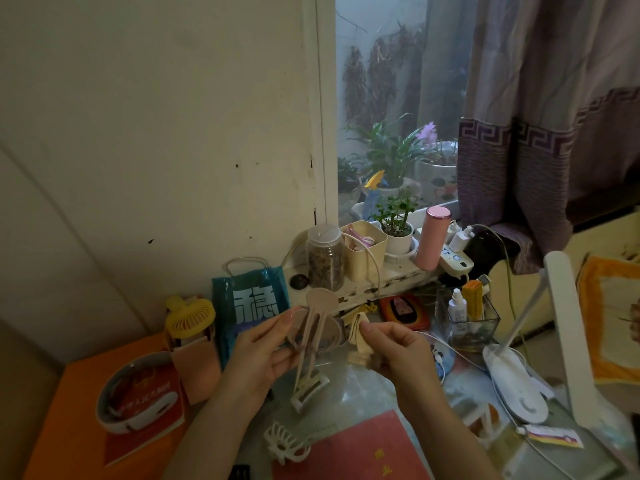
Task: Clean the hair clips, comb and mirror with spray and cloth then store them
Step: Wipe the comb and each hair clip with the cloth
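Observation:
My left hand [266, 351] grips a long beige hair clip [313, 327] with a round top, held upright over the desk. A cream-yellow hair clip [358, 336] is pinched in my right hand [394, 348] just to the right of it. Between the two hands shows part of a round pinkish object [334, 336], possibly the mirror, mostly hidden. A white claw clip [285, 441] lies on the desk near my left forearm. Another white clip [310, 389] lies under the beige one. A small white spray bottle [457, 306] stands in a clear organiser.
A cream storage box [363, 252] sits on the windowsill beside a jar [325, 258] and a pink flask [433, 237]. A white desk lamp [519, 386] stands right. A red booklet [349, 452], blue bag [251, 306], yellow fan [190, 318] and white bowl [138, 396] crowd the desk.

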Action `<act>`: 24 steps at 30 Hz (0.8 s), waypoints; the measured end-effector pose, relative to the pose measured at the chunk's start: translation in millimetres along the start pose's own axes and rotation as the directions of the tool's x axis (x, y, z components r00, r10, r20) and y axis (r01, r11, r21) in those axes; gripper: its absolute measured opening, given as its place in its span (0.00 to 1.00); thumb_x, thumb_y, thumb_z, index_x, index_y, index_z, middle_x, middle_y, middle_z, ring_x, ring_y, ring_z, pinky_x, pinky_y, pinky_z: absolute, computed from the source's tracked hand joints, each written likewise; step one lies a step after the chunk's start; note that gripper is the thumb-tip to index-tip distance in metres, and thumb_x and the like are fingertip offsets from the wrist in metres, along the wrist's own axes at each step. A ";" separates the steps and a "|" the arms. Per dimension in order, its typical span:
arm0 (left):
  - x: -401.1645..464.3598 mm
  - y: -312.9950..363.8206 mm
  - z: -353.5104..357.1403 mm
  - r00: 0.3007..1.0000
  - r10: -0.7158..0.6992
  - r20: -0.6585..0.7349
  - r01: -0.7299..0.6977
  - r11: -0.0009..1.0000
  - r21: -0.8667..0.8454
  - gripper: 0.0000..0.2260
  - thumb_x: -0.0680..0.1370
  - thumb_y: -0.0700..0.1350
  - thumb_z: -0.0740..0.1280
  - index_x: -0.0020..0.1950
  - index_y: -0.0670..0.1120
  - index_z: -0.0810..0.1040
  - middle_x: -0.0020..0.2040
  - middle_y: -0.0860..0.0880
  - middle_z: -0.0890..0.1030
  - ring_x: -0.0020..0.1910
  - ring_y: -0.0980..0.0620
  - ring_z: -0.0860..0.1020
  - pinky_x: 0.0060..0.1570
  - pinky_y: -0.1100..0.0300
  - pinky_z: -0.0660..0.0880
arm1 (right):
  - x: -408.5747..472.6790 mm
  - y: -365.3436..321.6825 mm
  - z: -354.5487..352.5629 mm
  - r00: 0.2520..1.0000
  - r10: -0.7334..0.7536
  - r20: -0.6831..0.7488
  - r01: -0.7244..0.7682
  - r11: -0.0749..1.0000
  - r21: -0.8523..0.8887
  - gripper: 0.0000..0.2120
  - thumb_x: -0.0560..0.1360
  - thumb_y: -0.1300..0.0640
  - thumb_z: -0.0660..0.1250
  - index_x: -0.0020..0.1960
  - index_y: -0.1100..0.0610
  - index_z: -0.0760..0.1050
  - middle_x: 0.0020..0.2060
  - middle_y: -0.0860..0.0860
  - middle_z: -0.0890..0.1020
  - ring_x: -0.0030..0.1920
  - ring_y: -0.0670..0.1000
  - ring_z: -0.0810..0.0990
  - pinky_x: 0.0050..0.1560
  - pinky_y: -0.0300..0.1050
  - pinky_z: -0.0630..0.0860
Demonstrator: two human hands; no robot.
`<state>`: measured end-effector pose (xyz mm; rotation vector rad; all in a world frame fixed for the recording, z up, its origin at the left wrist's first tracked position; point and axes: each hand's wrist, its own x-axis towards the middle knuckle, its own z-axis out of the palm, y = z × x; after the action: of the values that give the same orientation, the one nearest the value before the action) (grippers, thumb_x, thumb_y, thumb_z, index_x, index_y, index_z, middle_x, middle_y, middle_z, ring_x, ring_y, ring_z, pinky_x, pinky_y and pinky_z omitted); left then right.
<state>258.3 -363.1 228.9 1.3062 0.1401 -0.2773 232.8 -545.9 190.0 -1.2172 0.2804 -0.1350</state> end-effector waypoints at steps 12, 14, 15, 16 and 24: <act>-7.0 -15.4 8.3 0.998 -0.056 0.028 0.057 0.998 -0.030 0.15 0.70 0.47 0.67 0.56 0.44 0.81 0.51 0.41 0.84 0.50 0.41 0.83 0.55 0.46 0.77 | -15.2 5.9 15.5 0.998 0.007 -0.057 -0.007 1.000 -0.004 0.06 0.69 0.62 0.74 0.42 0.64 0.82 0.31 0.56 0.82 0.29 0.49 0.77 0.33 0.44 0.75; -7.9 -16.1 7.7 0.998 -0.065 0.023 0.066 0.998 -0.023 0.15 0.71 0.46 0.67 0.56 0.44 0.81 0.50 0.40 0.84 0.50 0.40 0.83 0.56 0.45 0.76 | -16.9 5.9 15.7 0.998 -0.002 -0.059 0.001 1.000 -0.003 0.05 0.69 0.63 0.73 0.43 0.64 0.83 0.32 0.57 0.83 0.29 0.49 0.77 0.34 0.45 0.75; -8.3 -16.3 7.6 0.998 -0.066 0.021 0.066 0.998 -0.017 0.15 0.71 0.46 0.67 0.56 0.44 0.81 0.50 0.40 0.84 0.49 0.40 0.83 0.57 0.45 0.76 | -18.1 5.5 15.9 0.998 -0.004 -0.059 0.004 1.000 0.001 0.05 0.70 0.63 0.73 0.44 0.65 0.83 0.32 0.57 0.83 0.29 0.49 0.77 0.33 0.44 0.75; -8.9 -16.6 7.2 0.998 -0.064 0.020 0.064 0.998 -0.011 0.15 0.71 0.47 0.67 0.55 0.44 0.81 0.50 0.40 0.84 0.49 0.40 0.83 0.57 0.45 0.76 | -19.2 5.0 15.9 0.998 -0.006 -0.058 0.006 1.000 0.008 0.05 0.70 0.64 0.72 0.44 0.65 0.83 0.32 0.57 0.83 0.28 0.48 0.77 0.31 0.42 0.74; -13.1 -19.6 2.3 0.999 -0.048 0.008 0.048 0.998 0.041 0.14 0.68 0.46 0.70 0.52 0.45 0.82 0.47 0.42 0.85 0.46 0.43 0.84 0.50 0.50 0.78 | -24.1 6.2 15.3 0.994 -0.042 -0.101 0.038 0.999 -0.036 0.03 0.70 0.65 0.73 0.43 0.63 0.83 0.30 0.56 0.83 0.27 0.46 0.78 0.27 0.36 0.72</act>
<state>240.1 -368.3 214.7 1.3432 0.1588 -0.3287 213.8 -523.8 192.4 -1.2523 0.3481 -0.2281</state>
